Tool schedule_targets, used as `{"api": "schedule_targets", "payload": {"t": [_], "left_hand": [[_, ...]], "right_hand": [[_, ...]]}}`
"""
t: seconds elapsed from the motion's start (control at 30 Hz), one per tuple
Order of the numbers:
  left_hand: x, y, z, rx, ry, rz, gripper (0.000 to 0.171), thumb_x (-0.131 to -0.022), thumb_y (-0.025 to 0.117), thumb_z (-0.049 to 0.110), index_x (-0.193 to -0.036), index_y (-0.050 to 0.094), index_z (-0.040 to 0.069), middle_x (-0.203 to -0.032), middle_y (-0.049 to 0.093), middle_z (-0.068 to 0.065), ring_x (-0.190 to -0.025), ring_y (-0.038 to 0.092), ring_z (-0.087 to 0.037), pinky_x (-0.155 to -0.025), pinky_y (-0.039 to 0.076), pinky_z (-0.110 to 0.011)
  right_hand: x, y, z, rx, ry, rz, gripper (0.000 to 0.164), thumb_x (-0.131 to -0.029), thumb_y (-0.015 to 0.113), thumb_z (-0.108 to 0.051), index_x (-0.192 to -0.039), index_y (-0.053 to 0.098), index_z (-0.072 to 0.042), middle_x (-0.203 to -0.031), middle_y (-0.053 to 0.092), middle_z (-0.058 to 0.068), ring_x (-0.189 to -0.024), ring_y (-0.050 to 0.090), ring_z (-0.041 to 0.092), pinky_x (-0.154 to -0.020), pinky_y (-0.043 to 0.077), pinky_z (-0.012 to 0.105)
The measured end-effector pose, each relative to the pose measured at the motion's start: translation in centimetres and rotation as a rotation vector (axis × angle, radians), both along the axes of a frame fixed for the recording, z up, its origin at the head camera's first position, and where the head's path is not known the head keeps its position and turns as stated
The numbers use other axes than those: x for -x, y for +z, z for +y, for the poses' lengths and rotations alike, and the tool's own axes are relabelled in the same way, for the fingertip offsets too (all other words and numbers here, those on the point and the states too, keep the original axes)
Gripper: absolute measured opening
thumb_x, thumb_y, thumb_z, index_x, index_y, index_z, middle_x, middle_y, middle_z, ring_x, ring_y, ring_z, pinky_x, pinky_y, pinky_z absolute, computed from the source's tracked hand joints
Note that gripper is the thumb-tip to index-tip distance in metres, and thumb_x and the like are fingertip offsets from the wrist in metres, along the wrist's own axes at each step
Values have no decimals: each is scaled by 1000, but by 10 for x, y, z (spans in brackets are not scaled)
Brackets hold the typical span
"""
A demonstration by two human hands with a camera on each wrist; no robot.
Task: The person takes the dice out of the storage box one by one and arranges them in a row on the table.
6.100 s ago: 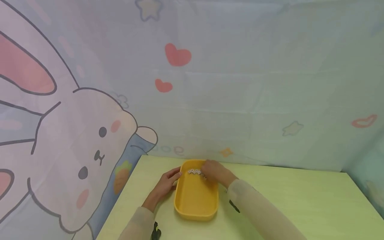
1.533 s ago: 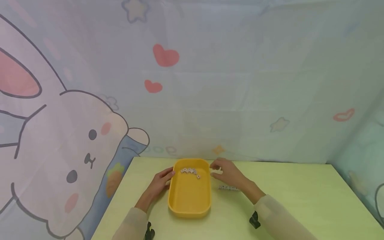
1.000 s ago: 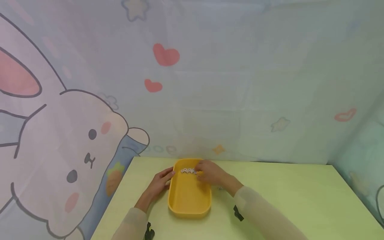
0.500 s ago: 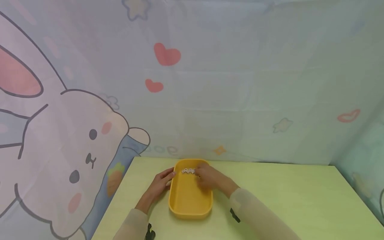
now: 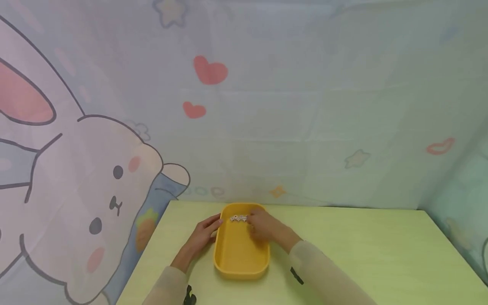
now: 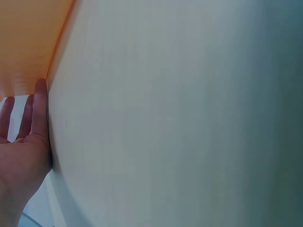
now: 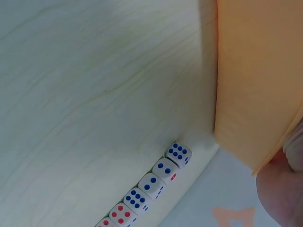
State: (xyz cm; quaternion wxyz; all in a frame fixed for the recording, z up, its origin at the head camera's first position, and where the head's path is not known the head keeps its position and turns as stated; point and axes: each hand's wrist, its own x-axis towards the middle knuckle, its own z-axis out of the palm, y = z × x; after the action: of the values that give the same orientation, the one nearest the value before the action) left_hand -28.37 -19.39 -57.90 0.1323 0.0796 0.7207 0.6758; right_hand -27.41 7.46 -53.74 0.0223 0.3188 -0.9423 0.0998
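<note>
A yellow tray (image 5: 242, 256) lies lengthwise on the table, with a small cluster of white dice (image 5: 237, 218) near its far end. My left hand (image 5: 201, 235) rests against the tray's left side; in the left wrist view its fingers (image 6: 40, 109) stretch straight to the tray wall. Over the right rim my right hand (image 5: 267, 226) reaches in, bent fingers down beside the dice; its fingertips are hidden, so I cannot tell whether a die is pinched. Right of the tray, a diagonal row of dice (image 7: 151, 185) touches end to end in the right wrist view.
The pale green table (image 5: 366, 254) extends to the right and meets a fabric backdrop (image 5: 324, 127) behind the tray. A printed rabbit (image 5: 103, 182) covers the backdrop's left part. My right forearm (image 5: 324, 271) hides the dice row in the head view.
My right hand has gone from above the tray's right rim, fingers apart, to inside by the dice, hiding one loose die. My left hand has stayed at the tray's side.
</note>
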Motion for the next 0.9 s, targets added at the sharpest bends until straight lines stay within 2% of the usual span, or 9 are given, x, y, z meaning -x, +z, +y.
{"api": "schedule_targets", "payload": {"t": [0.1,0.23,0.4,0.53,0.73,0.9], "left_hand": [[0,0,0,-7,-11,-6,59,-108,64,33,-157,50,2,-157,51,-22,-139,55,-39,-96,60,-41],[1,0,0,-1,-13,-5,59,-108,64,33,-157,50,3,-156,52,-22,-136,57,-37,-95,61,-39],[3,-1,-1,1,-13,-8,60,-108,65,36,-156,52,4,-155,54,-21,-131,62,-34,-93,61,-37],[5,-2,0,11,-3,-14,60,-108,65,35,-156,51,3,-155,54,-22,-130,63,-33,-93,61,-37],[4,-1,1,20,-3,-12,60,-108,65,36,-156,51,4,-155,54,-22,-131,61,-34,-93,61,-38],[3,0,2,10,-13,-13,63,-107,65,39,-157,50,4,-156,52,-23,-134,59,-36,-95,61,-39]], "right_hand": [[0,-2,0,-34,-12,12,8,-96,75,-13,-102,71,-9,-102,58,5,-90,54,20,-86,52,38],[2,-3,0,-37,7,17,6,-95,73,-9,-92,69,-10,-93,56,1,-84,53,17,-81,51,37],[5,-2,2,22,46,10,23,-87,75,0,-76,59,-13,-77,51,-3,-74,48,15,-71,45,32],[6,0,4,50,75,-12,29,-85,76,1,-73,55,-16,-72,49,-6,-71,47,14,-69,43,29],[7,2,2,-2,16,-80,25,-89,76,-2,-76,60,-16,-72,53,-8,-71,49,12,-68,45,29],[9,0,0,-38,-25,-73,28,-91,76,-3,-75,59,-18,-72,54,-8,-70,50,13,-68,46,29]]}}
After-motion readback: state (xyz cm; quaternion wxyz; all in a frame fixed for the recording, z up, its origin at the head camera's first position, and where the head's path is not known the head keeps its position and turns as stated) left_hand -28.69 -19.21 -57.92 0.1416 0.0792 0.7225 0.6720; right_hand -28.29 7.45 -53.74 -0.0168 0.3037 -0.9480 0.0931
